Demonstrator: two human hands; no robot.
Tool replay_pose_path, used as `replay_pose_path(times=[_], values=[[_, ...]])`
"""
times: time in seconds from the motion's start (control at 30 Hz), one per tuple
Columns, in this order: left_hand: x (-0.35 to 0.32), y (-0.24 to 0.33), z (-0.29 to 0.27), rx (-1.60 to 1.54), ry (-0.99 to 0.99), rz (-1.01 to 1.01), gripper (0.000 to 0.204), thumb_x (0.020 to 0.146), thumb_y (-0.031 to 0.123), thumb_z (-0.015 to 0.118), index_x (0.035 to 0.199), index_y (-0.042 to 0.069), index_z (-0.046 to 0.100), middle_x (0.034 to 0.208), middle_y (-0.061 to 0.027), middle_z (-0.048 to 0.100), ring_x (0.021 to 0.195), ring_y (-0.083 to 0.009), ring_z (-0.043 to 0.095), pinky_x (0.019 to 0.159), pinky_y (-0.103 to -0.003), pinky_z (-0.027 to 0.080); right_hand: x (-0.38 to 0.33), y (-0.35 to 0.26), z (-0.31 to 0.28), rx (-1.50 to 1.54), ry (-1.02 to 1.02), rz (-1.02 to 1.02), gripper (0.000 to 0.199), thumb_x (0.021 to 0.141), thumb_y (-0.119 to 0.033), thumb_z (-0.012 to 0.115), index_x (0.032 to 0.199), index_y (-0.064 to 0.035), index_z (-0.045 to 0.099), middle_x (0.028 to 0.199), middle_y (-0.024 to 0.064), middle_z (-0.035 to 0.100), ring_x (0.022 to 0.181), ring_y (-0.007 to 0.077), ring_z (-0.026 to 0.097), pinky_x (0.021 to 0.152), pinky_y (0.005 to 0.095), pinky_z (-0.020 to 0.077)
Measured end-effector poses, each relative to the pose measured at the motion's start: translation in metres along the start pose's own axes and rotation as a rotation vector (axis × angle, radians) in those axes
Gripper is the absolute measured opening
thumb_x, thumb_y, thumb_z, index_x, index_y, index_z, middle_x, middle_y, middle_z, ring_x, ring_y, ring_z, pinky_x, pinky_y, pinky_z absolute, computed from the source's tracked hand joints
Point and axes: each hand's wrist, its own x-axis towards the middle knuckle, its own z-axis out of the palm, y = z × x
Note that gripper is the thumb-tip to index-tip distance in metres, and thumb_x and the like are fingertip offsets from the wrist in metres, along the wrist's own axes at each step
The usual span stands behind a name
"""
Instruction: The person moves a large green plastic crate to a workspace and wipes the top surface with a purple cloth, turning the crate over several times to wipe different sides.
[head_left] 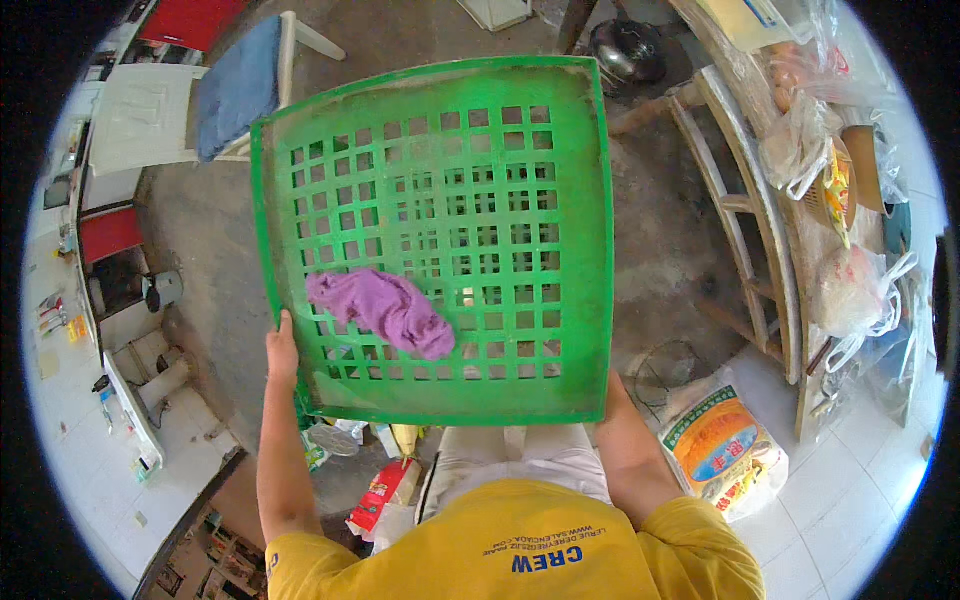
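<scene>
A green plastic rack [585,250] with a square-holed top fills the middle of the view. Through its holes more green lattice shows below. A crumpled purple cloth [385,310] lies on the top, left of its centre and toward me. My left hand [283,350] is closed on the rack's left edge, thumb up along the rim, the other fingers hidden behind it. My right forearm reaches up to the near right corner, where the rack hides my right hand entirely. Neither hand touches the cloth.
Beyond the rack at left stands a white chair [145,115] with a blue cushion [240,85]. A wooden ladder-like frame [735,200] and bagged goods [845,290] line the right. A printed sack [725,445] sits near my right side; a red package [380,495] lies by my left.
</scene>
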Motion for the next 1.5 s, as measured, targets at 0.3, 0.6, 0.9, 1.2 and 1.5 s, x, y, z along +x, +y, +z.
replay_pose_path(times=[0.3,0.6,0.9,1.2,1.5], values=[[0.038,-0.013,0.014,0.096,0.011,0.03,0.06,0.085,0.051,0.046,0.102,-0.007,0.053,0.086,-0.0097,0.054,0.077,-0.0196,0.049,0.073,-0.033,0.041,0.002,0.013,0.009,0.056,-0.034,-0.035,0.046,0.08,-0.041,0.05,0.1,-0.0007,0.057,0.093,0.0174,0.059,0.083,0.0287,0.057,0.073,0.0456,0.0454],[0.033,-0.018,0.018,0.294,0.157,-0.109,0.077,0.085,0.055,0.039,0.135,-0.001,0.024,0.13,-0.0193,0.036,0.11,-0.0328,0.045,0.09,-0.043,0.039,0.009,0.025,0.008,0.089,0.027,-0.132,0.037,0.079,-0.034,0.055,0.095,-0.0007,0.06,0.085,0.0175,0.062,0.075,0.0285,0.06,0.067,0.0454,0.0477],[0.034,-0.032,0.024,0.292,0.136,-0.157,0.076,0.083,0.06,0.041,0.125,-0.003,0.04,0.121,-0.0191,0.046,0.102,-0.032,0.048,0.086,-0.046,0.038,0.013,0.001,0.015,0.374,0.175,0.024,0.022,0.077,-0.019,0.056,0.09,-0.0009,0.061,0.08,0.0129,0.063,0.067,0.026,0.06,0.06,0.0369,0.0479],[0.036,-0.026,0.022,0.359,0.098,-0.063,0.068,0.086,0.055,0.04,0.113,-0.007,0.048,0.095,-0.0109,0.053,0.077,-0.023,0.046,0.07,-0.041,0.04,0.023,-0.006,-0.006,0.189,0.298,0.007,0.038,0.056,-0.026,0.077,0.082,-0.0014,0.065,0.079,0.01,0.064,0.066,0.0191,0.061,0.057,0.0304,0.0485],[0.044,-0.031,0.017,0.167,0.022,-0.022,0.072,0.085,0.058,0.039,0.123,-0.003,0.041,0.113,-0.0122,0.05,0.093,-0.0266,0.051,0.082,-0.042,0.042,0.167,0.084,0.001,-0.155,-0.033,-0.141,0.045,0.072,-0.036,0.062,0.1,-0.0008,0.061,0.101,0.0102,0.061,0.084,0.0205,0.058,0.072,0.0346,0.0456]])
